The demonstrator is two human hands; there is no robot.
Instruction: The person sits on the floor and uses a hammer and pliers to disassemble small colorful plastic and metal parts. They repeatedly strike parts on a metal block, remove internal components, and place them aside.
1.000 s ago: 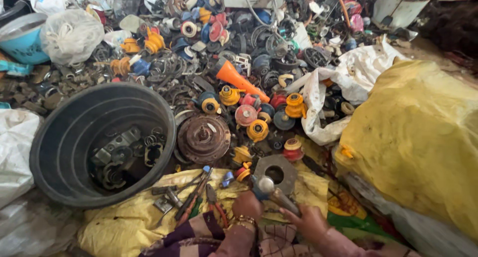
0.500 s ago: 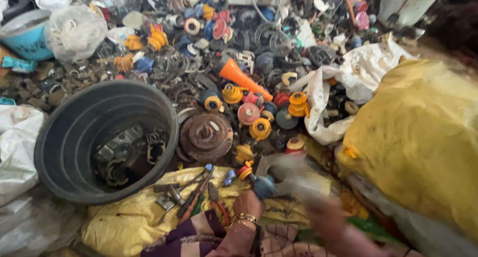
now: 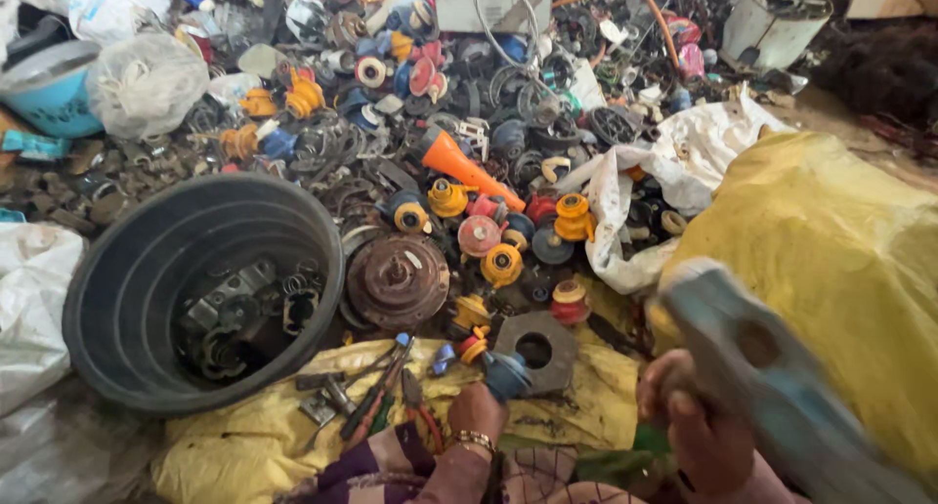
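Note:
My left hand (image 3: 476, 418), with a bracelet at the wrist, grips a small blue round part (image 3: 506, 374). The part rests at the edge of a grey metal plate with a round hole (image 3: 559, 355), which lies on a yellow cloth. My right hand (image 3: 689, 428) is closed around the handle of a blue-grey hammer (image 3: 760, 369). The hammer is raised close to the camera and blurred, up and to the right of the blue part.
A black tub (image 3: 127, 270) holding metal scraps stands at the left. Beside it are a rusty round disc (image 3: 398, 279) and pliers (image 3: 383, 399). Behind lie an orange cone (image 3: 459, 162), several yellow and red plastic parts, a white sack (image 3: 674, 162) and a big yellow sack (image 3: 840, 250).
My right hand has swung the hammer up and to the right, away from the blue part and toward the camera. My left hand stays on the blue part.

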